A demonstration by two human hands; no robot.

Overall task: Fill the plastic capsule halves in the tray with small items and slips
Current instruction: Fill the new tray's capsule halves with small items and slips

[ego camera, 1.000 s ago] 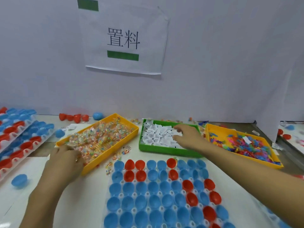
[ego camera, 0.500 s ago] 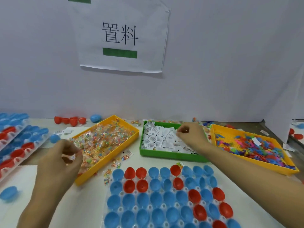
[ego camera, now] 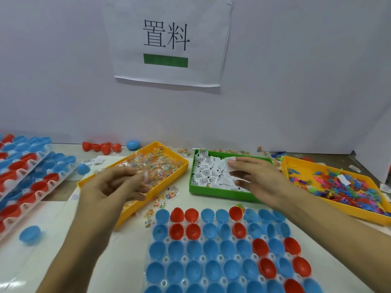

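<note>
your left hand [ego camera: 118,185] pinches a candy packet [ego camera: 142,176], your right hand [ego camera: 254,176] pinches a paper slip [ego camera: 227,167] — nearly every capsule half [ego camera: 211,248] in the tray [ego camera: 184,259] looks unfilled.

Assembly workbench: sorted parts bins [ego camera: 336,166], wall sign [ego camera: 169,41]

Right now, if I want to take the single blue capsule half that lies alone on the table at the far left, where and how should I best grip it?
Probably pinch the rim of the loose blue capsule half, coming from above. It lies apart from the stacked trays, slightly tilted, with bare table around it, so nothing blocks a thumb and finger. The smooth rounded shell would likely slip; the thin edge gives a firmer hold.
</note>
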